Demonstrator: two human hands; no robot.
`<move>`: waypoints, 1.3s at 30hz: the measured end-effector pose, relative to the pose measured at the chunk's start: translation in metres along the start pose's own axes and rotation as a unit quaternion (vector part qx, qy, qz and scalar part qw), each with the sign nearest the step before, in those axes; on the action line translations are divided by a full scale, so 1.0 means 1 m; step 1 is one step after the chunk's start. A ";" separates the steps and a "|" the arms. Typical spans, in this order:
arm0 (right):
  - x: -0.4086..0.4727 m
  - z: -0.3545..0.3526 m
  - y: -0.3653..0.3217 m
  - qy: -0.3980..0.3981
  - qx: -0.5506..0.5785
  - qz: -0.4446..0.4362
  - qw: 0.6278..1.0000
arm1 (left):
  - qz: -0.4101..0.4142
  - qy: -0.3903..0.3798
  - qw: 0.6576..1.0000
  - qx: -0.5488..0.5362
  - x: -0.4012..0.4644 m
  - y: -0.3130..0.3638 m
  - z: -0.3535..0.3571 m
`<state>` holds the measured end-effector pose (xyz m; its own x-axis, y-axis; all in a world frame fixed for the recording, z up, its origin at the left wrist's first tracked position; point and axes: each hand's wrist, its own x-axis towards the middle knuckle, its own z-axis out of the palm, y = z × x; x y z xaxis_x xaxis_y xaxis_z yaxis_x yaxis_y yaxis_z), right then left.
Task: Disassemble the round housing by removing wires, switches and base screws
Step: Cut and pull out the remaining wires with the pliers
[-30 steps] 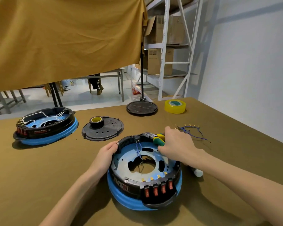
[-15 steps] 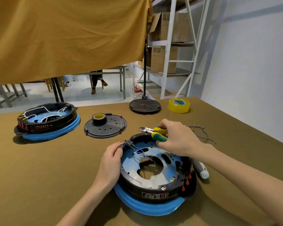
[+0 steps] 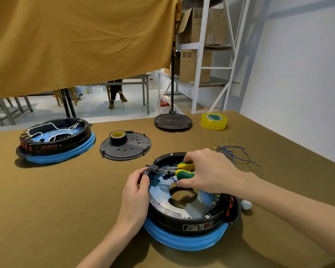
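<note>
Right hand point(image 3: 207, 171) grips pliers point(image 3: 183, 170); left hand point(image 3: 135, 192) holds housing point(image 3: 182, 219).

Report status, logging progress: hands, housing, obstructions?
Left hand grips round housing rim. Right hand holds cutters at blue wire. No obstruction visible.

Black round housing point(image 3: 184, 215) on a blue ring lies flat, blue wire point(image 3: 169, 177) inside.
</note>
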<state>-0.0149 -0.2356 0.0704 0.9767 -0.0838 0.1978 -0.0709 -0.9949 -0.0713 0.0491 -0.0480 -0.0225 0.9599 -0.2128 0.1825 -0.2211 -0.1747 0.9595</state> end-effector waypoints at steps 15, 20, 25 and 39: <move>0.002 0.000 0.000 0.020 -0.041 -0.004 0.999 | 0.003 -0.010 1.000 0.009 0.001 -0.002 -0.002; 0.002 0.001 0.000 0.023 -0.038 -0.005 0.999 | 0.003 -0.014 1.000 0.009 0.000 -0.003 -0.003; 0.003 0.002 0.001 0.027 -0.026 -0.008 0.999 | 0.007 -0.014 1.000 0.011 0.000 -0.002 -0.003; 0.000 -0.004 0.001 -0.030 0.010 0.027 0.999 | 0.025 -0.016 0.999 0.040 0.001 0.000 -0.004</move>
<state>-0.0158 -0.2367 0.0741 0.9819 -0.1334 0.1348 -0.1205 -0.9877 -0.1001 0.0506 -0.0446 -0.0212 0.9419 -0.2529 0.2209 -0.2823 -0.2402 0.9288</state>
